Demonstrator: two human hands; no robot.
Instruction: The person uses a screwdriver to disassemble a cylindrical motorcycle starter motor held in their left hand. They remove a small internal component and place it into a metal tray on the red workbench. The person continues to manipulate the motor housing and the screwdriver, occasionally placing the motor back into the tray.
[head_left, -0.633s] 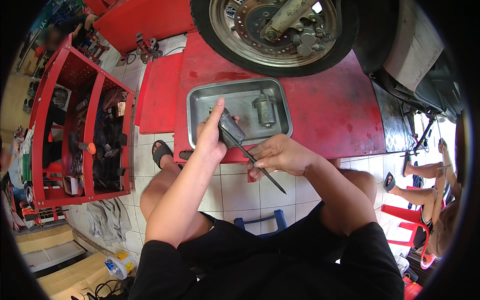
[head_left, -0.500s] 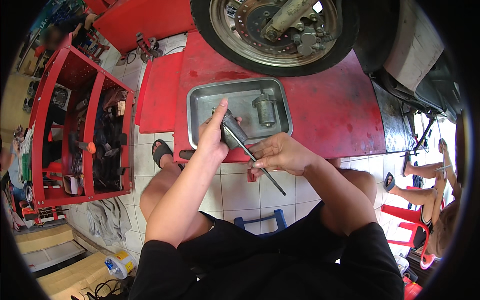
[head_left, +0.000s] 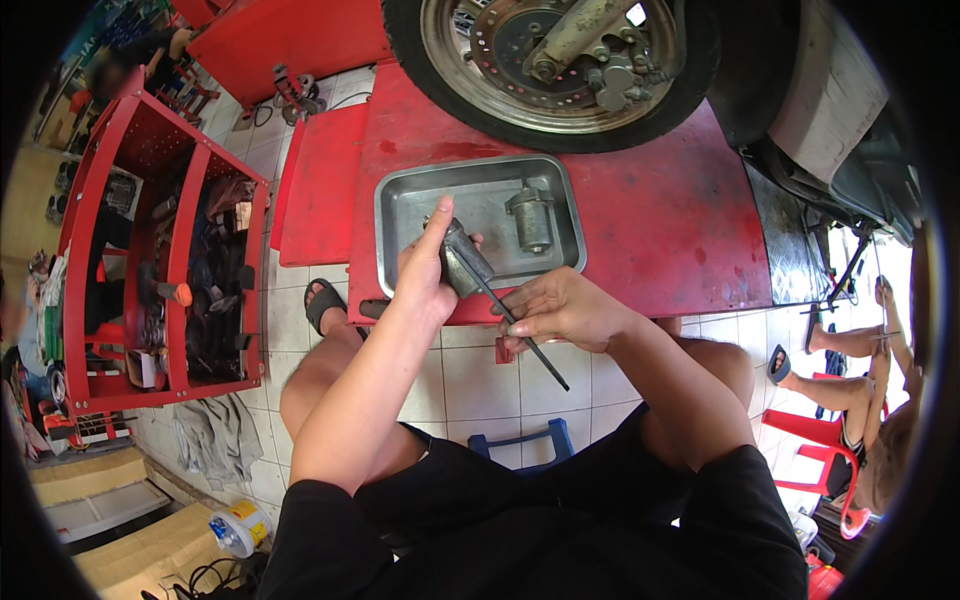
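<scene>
My left hand is closed round a grey cylindrical metal motor, thumb up, over the near left part of a steel tray. My right hand pinches a long thin dark rod just beyond the tray's near right corner. The rod slants from the held motor down past my right fingers, its lower end free over the tiled floor. A second grey motor with a flanged top lies inside the tray on the right. The tray rests on a red metal platform.
A motorcycle front wheel stands beyond the tray. A red tool trolley is at the left, a blue stool below me. Another person's leg and a red chair are at the right; another person is at upper left.
Both hands keep nearly the same place and grip. The rod has shifted very slightly; its lower end sits a little higher and further left.
</scene>
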